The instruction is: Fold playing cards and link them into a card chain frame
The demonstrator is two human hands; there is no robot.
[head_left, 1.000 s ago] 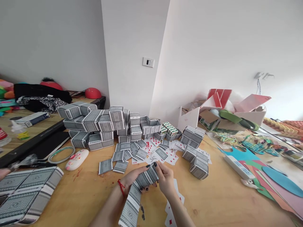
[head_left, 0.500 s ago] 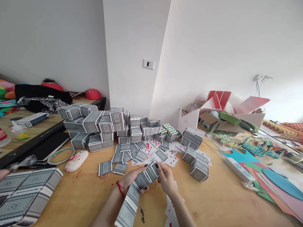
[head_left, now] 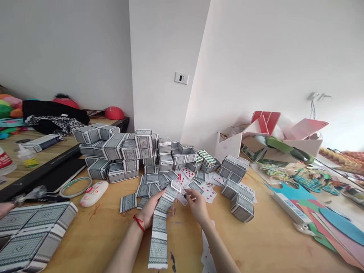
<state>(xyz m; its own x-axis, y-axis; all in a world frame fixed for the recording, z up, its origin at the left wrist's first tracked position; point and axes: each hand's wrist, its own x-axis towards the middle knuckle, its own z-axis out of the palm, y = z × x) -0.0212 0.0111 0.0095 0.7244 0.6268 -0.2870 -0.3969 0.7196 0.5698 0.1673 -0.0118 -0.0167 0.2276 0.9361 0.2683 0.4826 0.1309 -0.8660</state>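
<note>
My left hand (head_left: 151,209), a red string on its wrist, is closed around a long strip of joined playing cards (head_left: 159,225). The strip's patterned grey backs face up, and its lower end hangs towards me. Just right of its top end, my right hand (head_left: 197,207) pinches a white-faced playing card (head_left: 182,198) between thumb and fingers. Beyond both hands lie loose playing cards (head_left: 128,202), some face down and some face up. More white cards (head_left: 208,250) lie partly under my right forearm.
Blocks folded from cards (head_left: 113,148) are stacked at the back, with another group (head_left: 241,206) at right. A card-covered panel (head_left: 25,231) is at lower left, near a white mouse (head_left: 94,193) and a tape ring (head_left: 74,187). A power strip (head_left: 291,207) and coloured paper (head_left: 338,220) lie right.
The strip has swung more upright in my left hand. My right hand has let go of the strip's top end and moved slightly right and down, onto a single card.
</note>
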